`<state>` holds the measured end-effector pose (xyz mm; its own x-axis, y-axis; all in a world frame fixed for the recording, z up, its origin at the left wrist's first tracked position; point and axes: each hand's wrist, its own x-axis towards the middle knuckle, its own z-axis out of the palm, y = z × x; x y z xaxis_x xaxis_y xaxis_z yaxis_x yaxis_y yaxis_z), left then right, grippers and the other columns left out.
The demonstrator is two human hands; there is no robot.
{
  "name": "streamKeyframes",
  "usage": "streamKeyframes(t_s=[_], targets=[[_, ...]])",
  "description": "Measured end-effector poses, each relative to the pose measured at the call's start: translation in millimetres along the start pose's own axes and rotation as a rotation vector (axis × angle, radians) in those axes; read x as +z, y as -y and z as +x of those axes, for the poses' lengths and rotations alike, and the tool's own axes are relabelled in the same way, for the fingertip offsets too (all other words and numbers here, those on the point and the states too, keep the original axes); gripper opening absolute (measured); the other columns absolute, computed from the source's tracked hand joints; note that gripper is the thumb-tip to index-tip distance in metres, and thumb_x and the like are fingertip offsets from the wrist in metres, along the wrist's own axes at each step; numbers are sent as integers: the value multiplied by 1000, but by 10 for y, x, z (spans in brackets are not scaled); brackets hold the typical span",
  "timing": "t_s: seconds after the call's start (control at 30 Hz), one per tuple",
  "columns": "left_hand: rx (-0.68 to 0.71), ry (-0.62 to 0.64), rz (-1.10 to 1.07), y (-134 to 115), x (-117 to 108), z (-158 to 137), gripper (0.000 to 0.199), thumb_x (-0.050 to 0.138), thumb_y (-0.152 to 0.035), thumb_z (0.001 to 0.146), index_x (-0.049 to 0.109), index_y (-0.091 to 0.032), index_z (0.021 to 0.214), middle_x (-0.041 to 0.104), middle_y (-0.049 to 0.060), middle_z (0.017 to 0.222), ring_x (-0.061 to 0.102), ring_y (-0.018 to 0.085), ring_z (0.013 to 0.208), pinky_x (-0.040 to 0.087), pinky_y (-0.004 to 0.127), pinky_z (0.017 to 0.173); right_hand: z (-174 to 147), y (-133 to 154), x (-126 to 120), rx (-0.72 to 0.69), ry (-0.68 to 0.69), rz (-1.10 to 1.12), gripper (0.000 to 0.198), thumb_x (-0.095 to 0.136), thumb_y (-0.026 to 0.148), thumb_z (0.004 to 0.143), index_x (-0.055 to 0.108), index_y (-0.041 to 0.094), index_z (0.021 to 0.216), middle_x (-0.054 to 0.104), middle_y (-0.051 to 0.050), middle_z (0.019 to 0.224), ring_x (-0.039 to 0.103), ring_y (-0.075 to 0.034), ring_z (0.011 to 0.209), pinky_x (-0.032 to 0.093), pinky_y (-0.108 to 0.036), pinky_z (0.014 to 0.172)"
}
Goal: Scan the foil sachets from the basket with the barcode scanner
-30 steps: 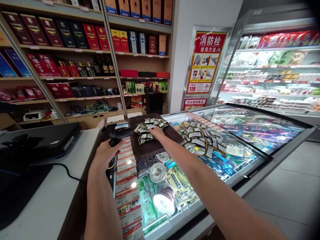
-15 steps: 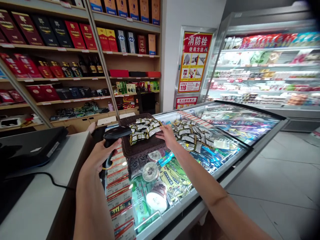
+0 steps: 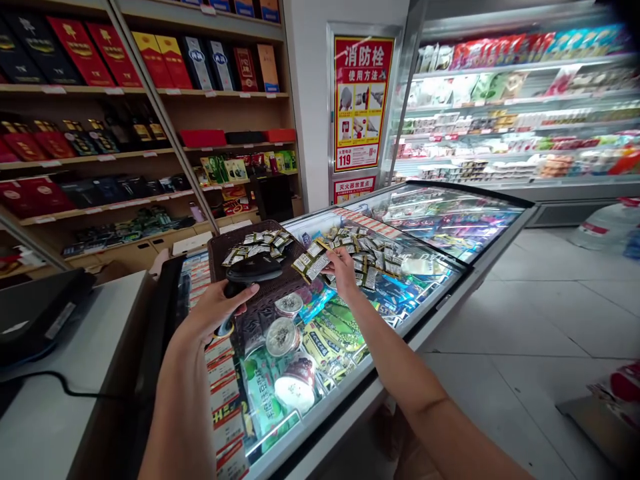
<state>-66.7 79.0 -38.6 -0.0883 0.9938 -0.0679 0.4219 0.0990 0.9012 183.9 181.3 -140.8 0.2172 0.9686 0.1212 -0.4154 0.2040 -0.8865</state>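
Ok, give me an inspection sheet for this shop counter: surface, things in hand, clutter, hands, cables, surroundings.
Surface: glass freezer lid, packaged goods visible beneath.
Things: black barcode scanner; sachets held above the lid.
Clutter: brown woven tray with loose sachets; a sachet pile on the glass.
Hands: left hand grips the scanner; right hand pinches sachets.
Cables: black cable across the white counter.
Surroundings: shelves of boxed goods, red fire hydrant poster, open chiller.

Open air above the freezer lid [image 3: 450, 220] to the right, no goods on that glass. Blocked toward the left by the brown tray [image 3: 260, 293] heaped with sachets [image 3: 255, 243], and more sachets [image 3: 365, 257] spread just beside. Clear counter [image 3: 60, 413] near left, crossed by a cable [image 3: 75, 390].
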Motion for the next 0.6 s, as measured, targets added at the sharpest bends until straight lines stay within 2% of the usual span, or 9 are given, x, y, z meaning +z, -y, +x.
streamKeyframes(t_s=[0.17, 0.33, 0.47, 0.53, 0.6], targets=[[1, -7, 41, -24, 42, 0, 51, 88, -61, 52, 59, -21, 65, 58, -2, 51, 44, 11, 45, 24, 24, 41, -25, -5, 22, 18, 22, -37, 32, 68, 47, 71, 44, 26, 77, 58, 5, 65, 61, -17, 63, 56, -31, 59], [23, -5, 32, -13, 65, 14, 53, 88, -63, 51, 61, -20, 66, 60, -1, 53, 52, 15, 53, 30, 24, 45, -24, -31, 27, 9, 24, -41, 31, 68, 46, 72, 44, 26, 77, 54, 6, 63, 55, -15, 59, 55, -28, 56], [45, -8, 75, -11, 39, 26, 57, 87, -67, 50, 60, -19, 66, 59, -1, 53, 54, 15, 54, 35, 24, 48, 37, -75, 6, 28, 12, -43, 32, 69, 46, 72, 46, 25, 79, 55, 6, 65, 58, -15, 62, 56, -28, 59], [9, -23, 96, -24, 10, 22, 61, 87, -69, 46, 59, -20, 68, 60, -1, 54, 54, 15, 52, 35, 23, 45, 131, -120, -55, 2, -97, -5, 33, 68, 47, 74, 46, 25, 83, 58, 4, 72, 60, -15, 67, 59, -31, 65], [-38, -46, 89, -31, -34, 20, 66, 86, -72, 42, 59, -20, 72, 61, -2, 55, 53, 14, 49, 35, 22, 42, 268, -172, -176, -90, -305, 38, 34, 64, 48, 78, 45, 25, 94, 61, 0, 87, 62, -16, 75, 60, -34, 71]])
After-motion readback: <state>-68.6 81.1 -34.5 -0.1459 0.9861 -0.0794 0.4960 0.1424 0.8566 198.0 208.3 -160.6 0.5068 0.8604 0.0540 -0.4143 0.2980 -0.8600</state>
